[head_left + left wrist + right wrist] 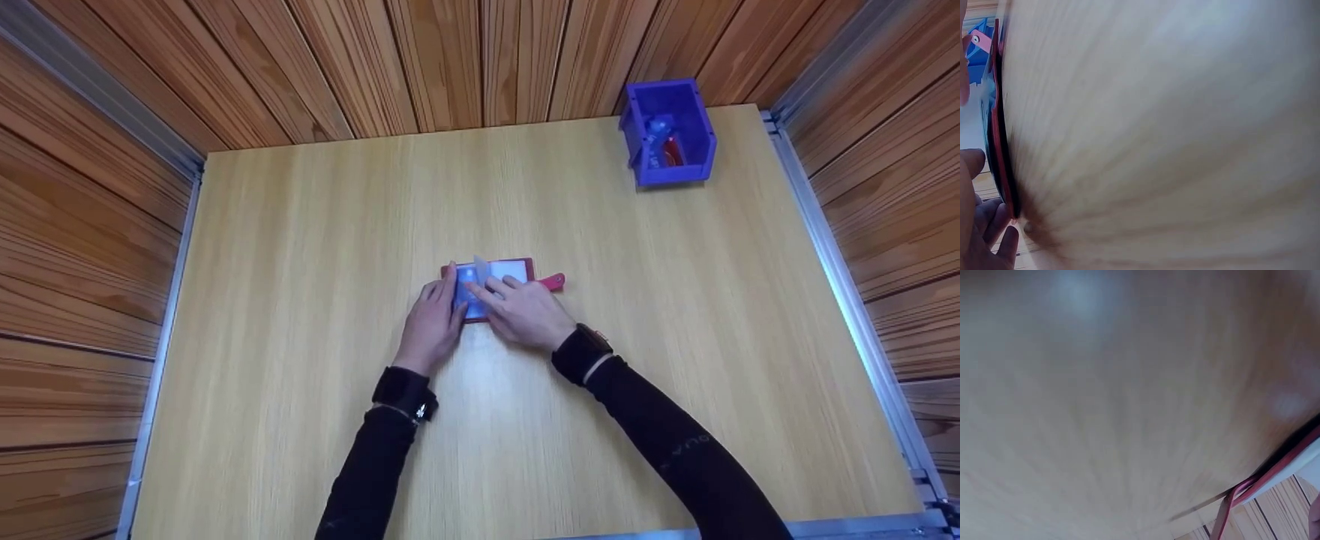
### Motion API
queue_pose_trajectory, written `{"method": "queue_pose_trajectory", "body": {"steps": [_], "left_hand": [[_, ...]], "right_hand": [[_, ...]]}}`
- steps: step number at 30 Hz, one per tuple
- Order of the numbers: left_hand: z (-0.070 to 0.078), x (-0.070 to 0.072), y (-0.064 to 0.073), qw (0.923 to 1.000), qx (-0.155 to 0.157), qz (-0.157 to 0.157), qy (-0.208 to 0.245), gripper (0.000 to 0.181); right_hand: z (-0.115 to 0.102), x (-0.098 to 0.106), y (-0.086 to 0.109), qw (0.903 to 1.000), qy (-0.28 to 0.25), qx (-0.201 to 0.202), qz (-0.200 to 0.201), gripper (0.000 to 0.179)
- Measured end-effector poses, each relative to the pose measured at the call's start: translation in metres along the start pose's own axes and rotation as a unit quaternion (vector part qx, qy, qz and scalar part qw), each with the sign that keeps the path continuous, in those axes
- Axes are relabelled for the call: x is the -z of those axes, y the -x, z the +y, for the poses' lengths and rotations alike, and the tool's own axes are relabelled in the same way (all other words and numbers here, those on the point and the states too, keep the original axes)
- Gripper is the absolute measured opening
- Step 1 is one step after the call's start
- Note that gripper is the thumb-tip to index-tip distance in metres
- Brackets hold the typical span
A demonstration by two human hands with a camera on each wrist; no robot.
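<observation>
A small red-edged card holder [529,268] lies opened out on the table, with a blue face on its left and a white face on its right. Its red strap [553,282] sticks out to the right, with a small round fastener near the end. My left hand [433,322] grips the left edge, thumb over the blue face. Over the middle, my right hand [529,311] holds a translucent plastic leaf [481,265] that stands up from the holder. The right fingertips partly hide where they meet the leaf. In the right wrist view the strap [1223,517] bends away from the holder's edge.
At the back right of the wooden table [315,240] stands a purple bin [673,177] with a blue thing and a red thing inside. Wood-plank walls [442,67] rise at the back and both sides. A metal rail [832,277] runs along the right edge.
</observation>
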State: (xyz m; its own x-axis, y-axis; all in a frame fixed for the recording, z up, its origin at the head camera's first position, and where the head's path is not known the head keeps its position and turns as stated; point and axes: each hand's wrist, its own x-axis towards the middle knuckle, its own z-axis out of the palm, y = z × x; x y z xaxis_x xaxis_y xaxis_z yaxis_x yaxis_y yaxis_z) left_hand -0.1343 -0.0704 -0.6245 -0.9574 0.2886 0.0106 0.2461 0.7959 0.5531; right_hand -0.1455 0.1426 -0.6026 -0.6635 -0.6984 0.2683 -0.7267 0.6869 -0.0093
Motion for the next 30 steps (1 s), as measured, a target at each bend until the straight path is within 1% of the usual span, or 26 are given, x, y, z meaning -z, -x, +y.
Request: {"method": "queue_pose_trajectory", "body": {"steps": [7,14,19,25,30], "left_hand": [[0.0,0.0,0.0,0.9999,0.006,-0.011,-0.01,0.068],[0.0,-0.001,-0.001,0.9996,0.022,-0.019,-0.008,0.068],[0.001,-0.001,-0.001,0.9996,0.021,-0.018,-0.006,0.068],[0.002,0.0,-0.002,0.9994,0.024,-0.025,-0.006,0.069],[0.002,0.001,-0.001,0.9995,0.021,-0.023,-0.004,0.069]], "right_hand": [[0.007,0.003,0.008,0.9999,-0.01,-0.003,0.004,0.052],[0.014,0.004,0.014,0.9998,-0.011,-0.016,0.008,0.051],[0.018,0.004,0.017,0.9995,-0.015,-0.027,0.009,0.049],[0.023,0.005,0.023,0.9992,-0.006,-0.037,0.013,0.047],[0.027,0.006,0.028,0.9989,0.003,-0.046,0.004,0.046]]}}
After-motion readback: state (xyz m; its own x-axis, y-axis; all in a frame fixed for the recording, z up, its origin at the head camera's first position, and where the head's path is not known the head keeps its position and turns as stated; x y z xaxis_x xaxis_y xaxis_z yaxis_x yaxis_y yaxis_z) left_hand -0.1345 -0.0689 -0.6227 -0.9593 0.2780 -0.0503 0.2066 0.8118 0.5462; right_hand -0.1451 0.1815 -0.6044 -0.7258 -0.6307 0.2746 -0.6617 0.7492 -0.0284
